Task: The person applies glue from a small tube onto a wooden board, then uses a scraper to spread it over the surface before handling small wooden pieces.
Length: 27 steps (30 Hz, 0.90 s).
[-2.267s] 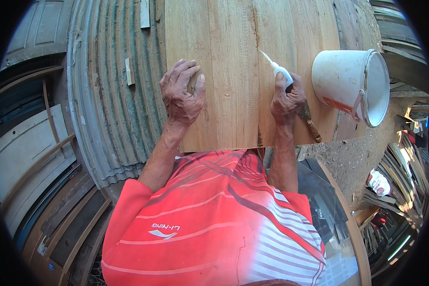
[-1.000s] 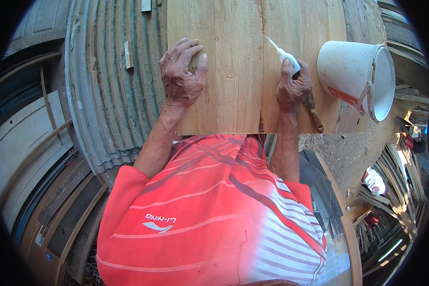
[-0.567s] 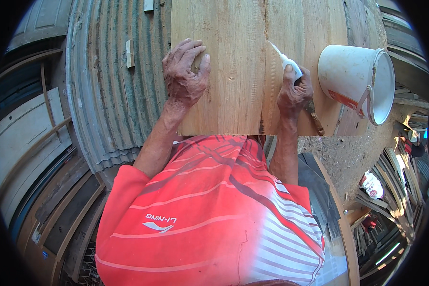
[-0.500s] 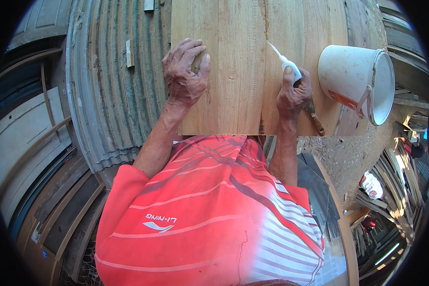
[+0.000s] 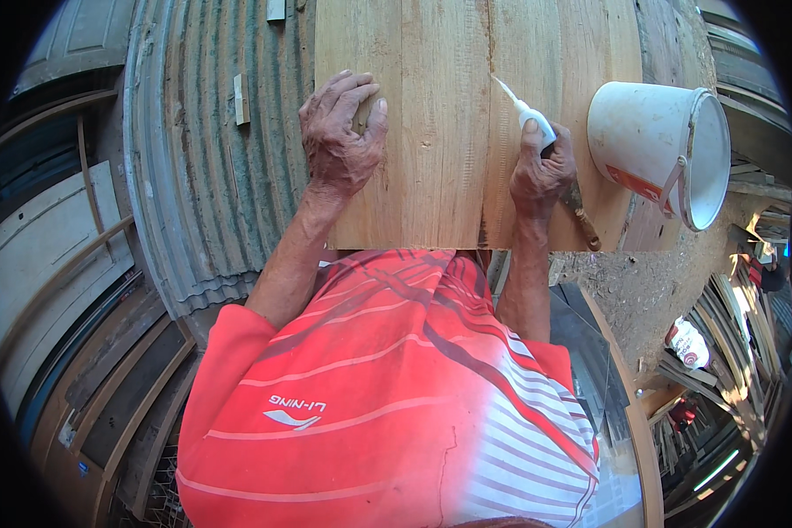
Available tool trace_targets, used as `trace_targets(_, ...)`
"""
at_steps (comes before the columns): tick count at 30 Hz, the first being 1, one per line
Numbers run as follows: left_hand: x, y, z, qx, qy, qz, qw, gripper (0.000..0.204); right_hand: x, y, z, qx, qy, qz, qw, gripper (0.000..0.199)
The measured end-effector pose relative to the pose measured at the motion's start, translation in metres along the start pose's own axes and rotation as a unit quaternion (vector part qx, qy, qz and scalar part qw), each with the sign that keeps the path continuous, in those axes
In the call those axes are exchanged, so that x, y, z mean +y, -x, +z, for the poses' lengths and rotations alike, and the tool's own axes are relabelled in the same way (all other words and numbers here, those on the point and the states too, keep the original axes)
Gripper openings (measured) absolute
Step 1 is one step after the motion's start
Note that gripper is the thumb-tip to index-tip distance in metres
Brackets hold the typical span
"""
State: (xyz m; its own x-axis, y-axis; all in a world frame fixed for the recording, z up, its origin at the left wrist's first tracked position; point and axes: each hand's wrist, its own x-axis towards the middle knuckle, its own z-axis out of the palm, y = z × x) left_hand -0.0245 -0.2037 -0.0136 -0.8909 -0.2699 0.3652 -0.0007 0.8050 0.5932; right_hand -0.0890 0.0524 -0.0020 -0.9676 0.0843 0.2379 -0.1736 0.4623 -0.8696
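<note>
Through my head view, far left, a grey corrugated metal sheet (image 5: 194, 176) carries a short pale wooden strip (image 5: 240, 99). Next, the left hand (image 5: 341, 141) sits curled at the left edge of a panel of pale wooden boards (image 5: 440, 176); I can't tell whether it grips anything. Over the boards' right part, the right hand (image 5: 544, 172) grasps a white squeeze bottle with a thin tapered nozzle (image 5: 539, 130), near a dark seam. A brown-stained handle (image 5: 581, 218) shows just beside the wrist, then a white plastic bucket (image 5: 638, 132).

Both forearms (image 5: 298, 248) reach far; the person's left hand (image 5: 343, 136) arches palm-down, thumb (image 5: 377, 121) apart from bent fingers (image 5: 348, 83); the right hand (image 5: 544, 173) grips, thumb pointing far.
</note>
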Motion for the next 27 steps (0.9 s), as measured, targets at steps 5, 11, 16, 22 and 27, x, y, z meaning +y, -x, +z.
trace_targets(5,0.004,-0.002,-0.003,-0.005,-0.014,0.006,1.000,0.022,0.005,-0.001,0.001,0.007,0.002,-0.024,1.000,0.020)
trace_targets(11,0.005,-0.002,-0.003,-0.001,-0.008,0.005,1.000,0.022,-0.006,0.002,-0.002,0.021,-0.022,-0.026,0.999,0.018)
trace_targets(16,0.001,-0.001,0.000,0.001,-0.003,0.004,1.000,0.023,-0.005,0.006,-0.007,0.005,-0.016,-0.019,1.000,0.017)
trace_targets(22,0.000,-0.001,0.001,0.004,-0.001,0.005,1.000,0.024,0.001,0.009,-0.007,0.000,-0.001,0.007,1.000,0.018)
trace_targets(27,0.000,-0.001,0.002,0.005,-0.001,0.006,1.000,0.023,0.004,0.008,-0.006,-0.002,0.003,0.007,1.000,0.020)
